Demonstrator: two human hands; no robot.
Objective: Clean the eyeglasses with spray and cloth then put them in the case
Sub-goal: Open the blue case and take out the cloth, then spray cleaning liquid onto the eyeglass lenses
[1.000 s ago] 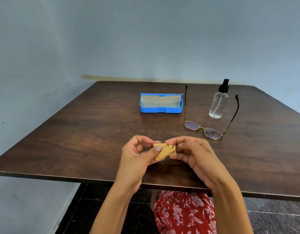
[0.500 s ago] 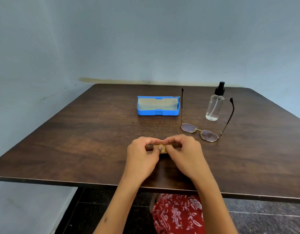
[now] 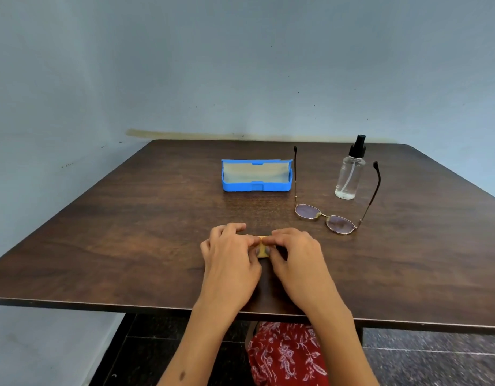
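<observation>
Both hands down on the table (image 3: 129,232) near the front edge, left hand (image 3: 229,257) and right hand (image 3: 293,257) meeting over a small folded tan cloth (image 3: 263,254), fingertips curled in and pinching/pressing it flat; most of the cloth is hidden under the fingers so exact grip is hard to read. Eyeglasses (image 3: 325,218) lie untouched to the right, lenses toward the person, temples open and pointing back. Spray bottle (image 3: 349,174) stands upright between the temples, near the right one. Blue case (image 3: 257,175) sits open further back, just beside the left temple tip. Judging by layout, cloth is being handled and the glasses are not yet in the case. Risks: reaching for the bottle means passing a hand between the open temples, easy to snag one and drag or flip the frame, maybe scraping lenses on the wood; bottle is tall and narrow, a knock could tip it onto the glasses; cloth is bunched small, so wiping with it like this could put fingertips on the lens and smear; left temple so close to the case could catch when the frame is lifted
</observation>
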